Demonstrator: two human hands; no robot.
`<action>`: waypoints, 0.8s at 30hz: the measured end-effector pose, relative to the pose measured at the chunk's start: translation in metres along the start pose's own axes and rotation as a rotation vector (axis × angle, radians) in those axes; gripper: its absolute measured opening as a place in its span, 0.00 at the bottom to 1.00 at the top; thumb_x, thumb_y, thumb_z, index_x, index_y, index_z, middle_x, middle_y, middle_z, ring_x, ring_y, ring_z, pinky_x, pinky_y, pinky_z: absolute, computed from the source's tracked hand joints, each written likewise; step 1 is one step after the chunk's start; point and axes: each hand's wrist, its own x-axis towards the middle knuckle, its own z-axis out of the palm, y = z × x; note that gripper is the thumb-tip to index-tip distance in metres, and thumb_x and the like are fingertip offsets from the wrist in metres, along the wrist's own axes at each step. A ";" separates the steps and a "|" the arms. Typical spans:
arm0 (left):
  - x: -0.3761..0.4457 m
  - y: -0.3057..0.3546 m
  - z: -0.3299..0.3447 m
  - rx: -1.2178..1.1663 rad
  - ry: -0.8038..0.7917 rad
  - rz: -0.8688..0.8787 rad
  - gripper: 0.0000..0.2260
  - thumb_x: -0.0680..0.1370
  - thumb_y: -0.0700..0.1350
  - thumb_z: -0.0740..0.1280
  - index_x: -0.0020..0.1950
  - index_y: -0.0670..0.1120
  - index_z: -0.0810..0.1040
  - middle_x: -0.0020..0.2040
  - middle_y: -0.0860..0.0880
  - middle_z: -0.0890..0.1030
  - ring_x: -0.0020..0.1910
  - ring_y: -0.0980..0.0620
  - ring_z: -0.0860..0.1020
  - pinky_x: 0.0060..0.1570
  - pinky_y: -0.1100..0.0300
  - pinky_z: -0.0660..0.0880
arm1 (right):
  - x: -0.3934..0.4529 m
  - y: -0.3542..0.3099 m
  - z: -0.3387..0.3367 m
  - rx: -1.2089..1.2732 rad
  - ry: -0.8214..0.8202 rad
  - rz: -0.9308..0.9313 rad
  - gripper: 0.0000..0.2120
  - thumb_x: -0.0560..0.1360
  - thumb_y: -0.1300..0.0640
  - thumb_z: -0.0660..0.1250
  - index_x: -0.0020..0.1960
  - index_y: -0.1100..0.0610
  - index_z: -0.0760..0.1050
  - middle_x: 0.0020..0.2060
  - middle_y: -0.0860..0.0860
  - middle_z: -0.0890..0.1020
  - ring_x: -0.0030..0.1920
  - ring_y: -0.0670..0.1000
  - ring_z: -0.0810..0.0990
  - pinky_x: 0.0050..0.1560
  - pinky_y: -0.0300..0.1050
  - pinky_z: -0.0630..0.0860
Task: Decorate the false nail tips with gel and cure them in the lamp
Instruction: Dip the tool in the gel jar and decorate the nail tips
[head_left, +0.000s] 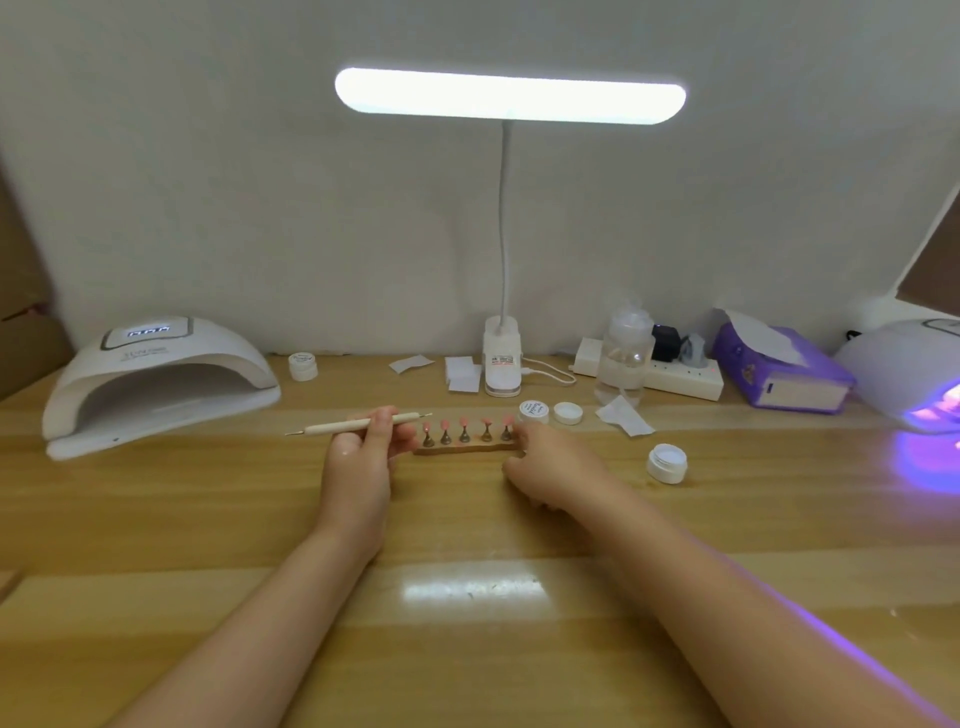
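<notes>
L fingers pinch dotting tool; R hand grips nail stand; open jar nearby.

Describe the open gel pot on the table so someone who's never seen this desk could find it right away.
Start at the purple-lit nail lamp at the table's right edge and move left along the wooden table. The open gel pot stands alone there, to the right of the right hand. Unlike the capped pot and the loose lid behind it, it is lidless, with pale gel showing.
</notes>
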 end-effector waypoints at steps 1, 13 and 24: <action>0.001 0.000 -0.001 -0.003 0.010 0.002 0.10 0.81 0.46 0.60 0.43 0.47 0.78 0.33 0.54 0.83 0.41 0.53 0.80 0.53 0.56 0.72 | 0.004 0.000 -0.002 0.007 -0.020 0.001 0.25 0.75 0.55 0.56 0.72 0.46 0.60 0.43 0.50 0.81 0.40 0.51 0.80 0.45 0.47 0.79; -0.001 0.000 -0.002 -0.014 0.042 0.028 0.08 0.81 0.44 0.60 0.46 0.45 0.77 0.35 0.51 0.81 0.38 0.55 0.80 0.51 0.58 0.73 | -0.017 0.016 0.000 -0.131 0.160 -0.194 0.14 0.76 0.46 0.63 0.57 0.52 0.77 0.51 0.51 0.81 0.50 0.52 0.78 0.45 0.47 0.75; -0.033 0.009 0.013 0.018 -0.030 0.075 0.10 0.82 0.41 0.58 0.44 0.43 0.76 0.34 0.48 0.78 0.35 0.55 0.77 0.51 0.56 0.74 | -0.058 0.070 -0.014 -0.114 0.135 -0.226 0.15 0.76 0.40 0.61 0.59 0.41 0.75 0.39 0.40 0.77 0.33 0.39 0.69 0.32 0.37 0.65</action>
